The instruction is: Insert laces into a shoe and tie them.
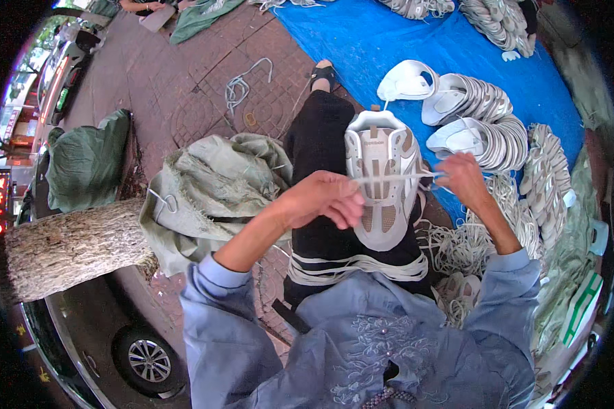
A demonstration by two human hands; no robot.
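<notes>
Taking the clock about the pale shoe upper, which lies on the person's dark-trousered thighs, toe end toward 6 o'clock, the left hand is between 8 and 9 o'clock and the right hand at 3. Each hand's grip is closed on a white lace, drawn straight across the upper between them. The lace's ends are lost among the fingers, the left fingertips are blurred, and whether it runs through the eyelets is hard to make out.

More white strands cross the thighs near 6 o'clock, partly hidden under the blue shirt. At 2 o'clock, nested uppers overlap on a blue sheet, most showing only edges. The right forearm partly covers a lace heap at 4. Near 10 o'clock, another person's hands are cut off by the top edge.
</notes>
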